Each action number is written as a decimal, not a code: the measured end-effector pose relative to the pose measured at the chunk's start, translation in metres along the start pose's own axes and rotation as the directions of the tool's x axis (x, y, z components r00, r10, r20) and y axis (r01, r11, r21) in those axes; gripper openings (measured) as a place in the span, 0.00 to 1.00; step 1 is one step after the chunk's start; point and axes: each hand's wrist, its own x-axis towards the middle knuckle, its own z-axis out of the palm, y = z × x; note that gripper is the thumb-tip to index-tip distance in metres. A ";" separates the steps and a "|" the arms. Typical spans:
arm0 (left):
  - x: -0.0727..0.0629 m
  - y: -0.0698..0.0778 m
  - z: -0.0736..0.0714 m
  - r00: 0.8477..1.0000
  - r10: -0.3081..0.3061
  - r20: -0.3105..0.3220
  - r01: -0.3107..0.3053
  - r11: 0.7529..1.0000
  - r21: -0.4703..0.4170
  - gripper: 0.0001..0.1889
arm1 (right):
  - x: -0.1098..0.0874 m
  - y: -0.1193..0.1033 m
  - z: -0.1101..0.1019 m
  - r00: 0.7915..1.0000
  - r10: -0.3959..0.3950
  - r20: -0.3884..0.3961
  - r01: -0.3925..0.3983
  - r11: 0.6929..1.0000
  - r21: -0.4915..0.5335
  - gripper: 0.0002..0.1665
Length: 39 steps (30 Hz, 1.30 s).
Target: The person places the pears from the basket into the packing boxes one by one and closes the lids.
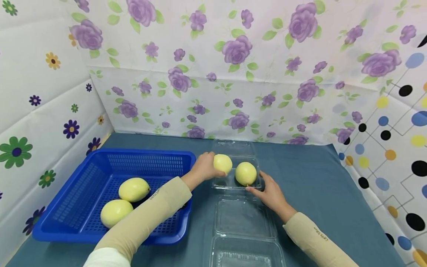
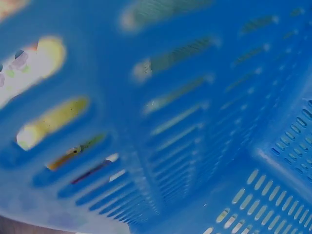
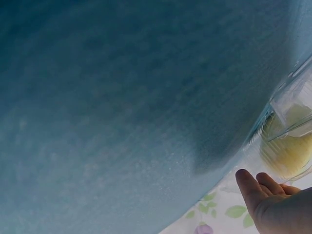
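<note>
My left hand (image 1: 205,167) grips a lemon (image 1: 222,163) over the left part of a clear plastic clamshell container (image 1: 230,187). A second lemon (image 1: 246,173) sits in that container's right part, its stem end toward me. At the container's right front corner is my right hand (image 1: 271,193), thumb by the front edge and fingers along the side. In the right wrist view, the right hand (image 3: 273,200) has its fingers extended beside the clear wall, with a lemon (image 3: 287,151) behind the plastic. The left wrist view shows basket mesh; the left hand's hold is hidden there.
A blue plastic basket (image 1: 115,151) stands on the left with two lemons, one at the back (image 1: 134,190) and one nearer (image 1: 116,213). Another open clear container (image 1: 247,218) lies in front. Blue cloth (image 1: 310,185) covers the table; patterned sheets (image 1: 213,100) enclose it.
</note>
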 end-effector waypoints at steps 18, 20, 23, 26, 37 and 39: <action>0.002 -0.002 0.015 0.996 0.082 0.039 -0.084 0.996 0.034 0.42 | -0.001 -0.001 0.002 1.000 -0.007 -0.015 0.007 1.000 -0.014 0.56; 0.003 -0.003 0.016 0.995 0.092 0.040 -0.093 0.995 0.036 0.42 | -0.001 -0.001 0.002 1.000 -0.008 -0.015 0.007 1.000 -0.015 0.56; 0.004 -0.005 0.019 0.994 0.101 0.045 -0.103 0.994 0.038 0.41 | -0.001 -0.001 0.002 1.000 -0.010 -0.014 0.010 1.000 -0.017 0.56; 0.005 -0.005 0.021 0.991 0.122 0.059 -0.124 0.992 0.031 0.38 | -0.001 -0.001 0.001 1.000 -0.015 -0.015 0.015 1.000 -0.017 0.56; 0.010 -0.010 0.022 0.969 0.183 0.165 -0.183 0.983 -0.011 0.34 | 0.000 -0.001 0.000 1.000 -0.016 -0.003 0.016 1.000 -0.004 0.56; 0.011 -0.011 0.022 0.968 0.173 0.180 -0.170 0.985 -0.033 0.35 | -0.001 -0.001 0.000 1.000 -0.016 -0.002 0.016 1.000 -0.003 0.56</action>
